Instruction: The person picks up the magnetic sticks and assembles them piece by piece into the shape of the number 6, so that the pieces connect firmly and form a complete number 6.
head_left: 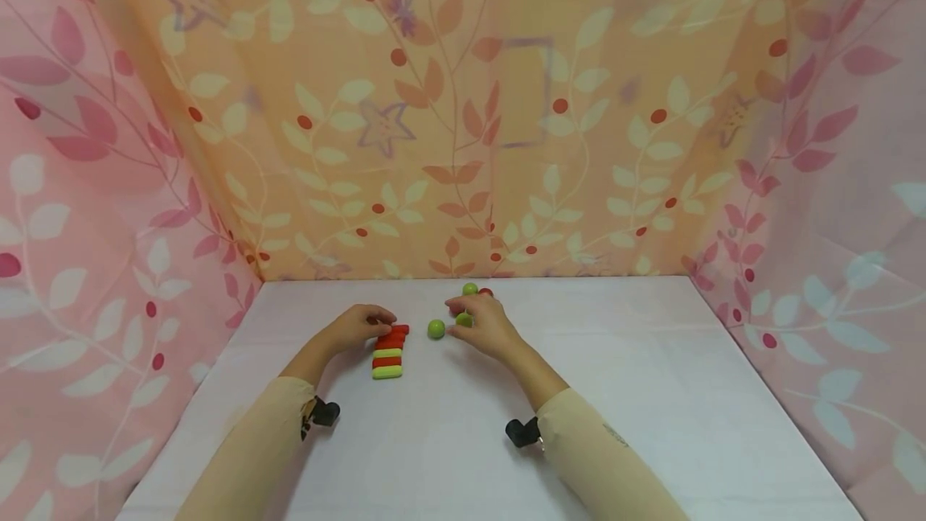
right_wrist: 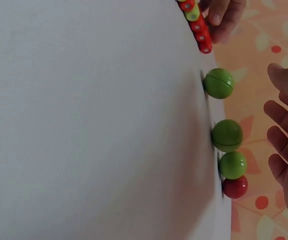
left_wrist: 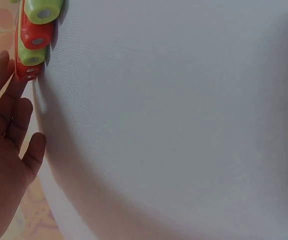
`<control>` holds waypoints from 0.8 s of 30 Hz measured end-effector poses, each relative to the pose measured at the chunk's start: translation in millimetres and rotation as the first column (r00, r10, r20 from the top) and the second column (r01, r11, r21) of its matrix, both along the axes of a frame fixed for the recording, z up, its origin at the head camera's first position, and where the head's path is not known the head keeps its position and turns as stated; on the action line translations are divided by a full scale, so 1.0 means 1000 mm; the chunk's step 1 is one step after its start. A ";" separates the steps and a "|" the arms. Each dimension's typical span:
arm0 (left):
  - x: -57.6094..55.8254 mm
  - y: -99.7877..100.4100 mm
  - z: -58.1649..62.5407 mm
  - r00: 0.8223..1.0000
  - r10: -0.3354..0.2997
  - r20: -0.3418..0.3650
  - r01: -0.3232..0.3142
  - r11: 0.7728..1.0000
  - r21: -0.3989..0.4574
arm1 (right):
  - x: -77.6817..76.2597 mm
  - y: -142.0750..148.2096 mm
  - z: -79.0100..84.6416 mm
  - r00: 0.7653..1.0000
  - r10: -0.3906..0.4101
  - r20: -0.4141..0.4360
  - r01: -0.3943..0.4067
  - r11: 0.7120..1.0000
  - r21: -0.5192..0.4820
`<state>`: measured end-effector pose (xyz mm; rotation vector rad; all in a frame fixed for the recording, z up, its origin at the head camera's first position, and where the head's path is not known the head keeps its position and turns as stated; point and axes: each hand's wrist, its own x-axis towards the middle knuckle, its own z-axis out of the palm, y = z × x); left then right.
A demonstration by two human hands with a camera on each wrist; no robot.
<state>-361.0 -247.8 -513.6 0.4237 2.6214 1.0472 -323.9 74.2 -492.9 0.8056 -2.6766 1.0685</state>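
A row of short red and yellow-green bars lies side by side left of centre, a yellow-green bar [head_left: 387, 372] nearest and a red bar [head_left: 399, 329] farthest. My left hand [head_left: 353, 326] is at the row's far end, fingertips touching the red bars; its fingers look relaxed in the left wrist view. My right hand [head_left: 490, 330] hovers with spread, slightly bent fingers over a green ball [head_left: 464, 319], which it partly hides. Between the hands sits another green ball [head_left: 436, 329]. In the right wrist view nothing shows in the right hand.
Behind my right hand are a green ball [head_left: 470, 289] and a red ball [head_left: 485, 293], close together near the table's far edge. The white table [head_left: 651, 392] is walled by patterned curtains [head_left: 463, 103] at the back and both sides. Black wrist cameras [head_left: 522, 432] stick out from the sleeves.
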 end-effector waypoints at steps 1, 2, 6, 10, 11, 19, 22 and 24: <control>0.000 0.000 0.000 1.000 0.001 0.000 -0.001 1.000 -0.009 | -0.001 -0.002 -0.001 1.000 -0.003 0.013 0.003 1.000 -0.001; 0.001 0.000 0.000 1.000 -0.001 0.000 0.001 1.000 -0.016 | -0.003 -0.004 -0.003 1.000 -0.008 0.024 0.008 1.000 -0.001; 0.003 0.002 0.001 1.000 -0.003 0.013 0.004 0.999 -0.045 | -0.007 -0.010 -0.008 0.997 -0.031 0.066 0.030 0.999 0.018; 0.004 0.004 0.004 0.999 0.006 0.054 -0.003 0.999 -0.053 | -0.010 -0.015 -0.013 0.996 -0.056 0.069 0.051 0.996 0.076; 0.004 0.005 0.005 0.998 0.009 0.064 -0.006 0.999 -0.053 | -0.011 -0.016 -0.014 0.996 -0.058 0.067 0.052 0.995 0.088; 0.000 0.008 0.013 0.992 -0.001 0.129 0.008 0.998 -0.054 | -0.018 -0.025 -0.019 0.997 -0.081 0.000 0.079 0.979 0.188; -0.002 0.008 0.014 0.990 -0.010 0.139 0.018 0.998 -0.057 | -0.021 -0.027 -0.021 0.997 -0.078 -0.016 0.079 0.971 0.227; -0.003 0.008 0.014 0.988 0.000 0.157 0.008 0.999 -0.053 | -0.022 -0.028 -0.021 0.997 -0.078 -0.016 0.080 0.967 0.243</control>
